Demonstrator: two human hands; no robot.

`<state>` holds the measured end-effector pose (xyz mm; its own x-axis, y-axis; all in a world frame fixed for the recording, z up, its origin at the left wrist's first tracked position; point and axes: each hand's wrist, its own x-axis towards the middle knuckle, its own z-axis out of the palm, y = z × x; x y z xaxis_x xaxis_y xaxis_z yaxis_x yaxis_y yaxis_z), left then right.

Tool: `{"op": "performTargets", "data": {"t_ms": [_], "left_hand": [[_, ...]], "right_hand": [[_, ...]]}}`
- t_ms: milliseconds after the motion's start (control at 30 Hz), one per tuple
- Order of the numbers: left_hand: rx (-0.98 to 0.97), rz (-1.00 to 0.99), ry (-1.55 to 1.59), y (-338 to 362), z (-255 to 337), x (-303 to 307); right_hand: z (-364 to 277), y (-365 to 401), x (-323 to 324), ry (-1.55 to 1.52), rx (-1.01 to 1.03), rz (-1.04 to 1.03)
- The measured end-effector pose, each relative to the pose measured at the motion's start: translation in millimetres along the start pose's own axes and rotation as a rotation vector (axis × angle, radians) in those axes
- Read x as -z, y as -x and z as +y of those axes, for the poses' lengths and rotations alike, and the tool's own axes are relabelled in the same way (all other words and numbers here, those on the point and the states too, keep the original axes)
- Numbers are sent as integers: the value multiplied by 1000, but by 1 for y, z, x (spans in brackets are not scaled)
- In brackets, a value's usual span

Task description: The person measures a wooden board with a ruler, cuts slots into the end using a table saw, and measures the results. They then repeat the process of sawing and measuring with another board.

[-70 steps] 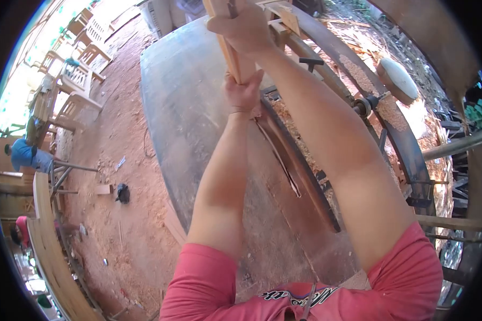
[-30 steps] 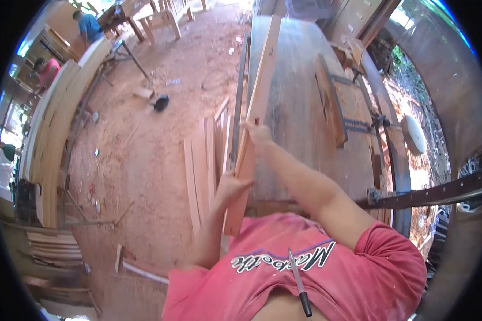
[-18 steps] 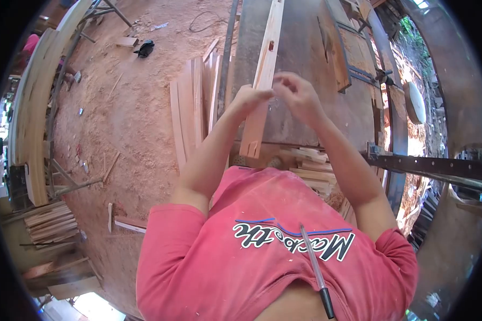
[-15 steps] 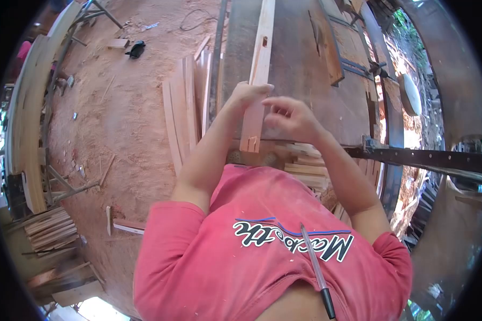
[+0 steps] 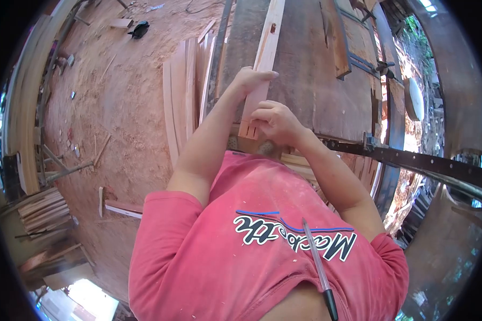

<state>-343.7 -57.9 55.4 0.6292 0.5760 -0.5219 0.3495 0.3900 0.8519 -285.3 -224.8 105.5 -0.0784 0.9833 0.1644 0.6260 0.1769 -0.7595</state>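
A long pale wooden slat (image 5: 266, 45) lies lengthwise on the dark workbench (image 5: 305, 80), with a small mortise hole far up it and a slotted near end at the bench's front edge. My left hand (image 5: 250, 80) grips the slat's left side, fingers curled over its top face. My right hand (image 5: 273, 120) is closed around the slat's near end, just right of the slots. A pen (image 5: 318, 262) hangs from the collar of my red shirt.
Several thin boards (image 5: 185, 91) lean against the bench's left side. A wooden fence (image 5: 340, 37) and a dark metal bar clamp (image 5: 418, 160) lie to the right, with a white disc (image 5: 414, 99) beyond. Short offcuts (image 5: 300, 160) are stacked under the front edge. Sawdust covers the floor.
The slat went from being held up in both hands to lying on the bench. My right hand dropped from above the slat onto its near end and closed there.
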Motion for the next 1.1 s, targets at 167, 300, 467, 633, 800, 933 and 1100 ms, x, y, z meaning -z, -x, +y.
{"op": "performTargets", "data": {"t_ms": [167, 300, 467, 633, 800, 933, 1100], "left_hand": [[-6, -16, 14, 3, 5, 4], [51, 57, -148, -5, 3, 4], [-46, 35, 10, -7, -16, 2], [-56, -65, 83, -16, -14, 11], [-6, -96, 55, -21, -12, 15], [-11, -52, 21, -27, -10, 14], [-52, -89, 66, -38, -27, 18]], "right_hand": [[22, -9, -14, -713, -670, 664], [60, 30, 19, -1186, -618, 750], [24, 121, 51, 15, -629, -452], [-76, 164, 182, -401, -659, 209], [-163, 244, 300, 115, 358, 1585], [-139, 286, 374, 787, -488, 1921], [-65, 341, 424, 1597, -883, 1630]]}}
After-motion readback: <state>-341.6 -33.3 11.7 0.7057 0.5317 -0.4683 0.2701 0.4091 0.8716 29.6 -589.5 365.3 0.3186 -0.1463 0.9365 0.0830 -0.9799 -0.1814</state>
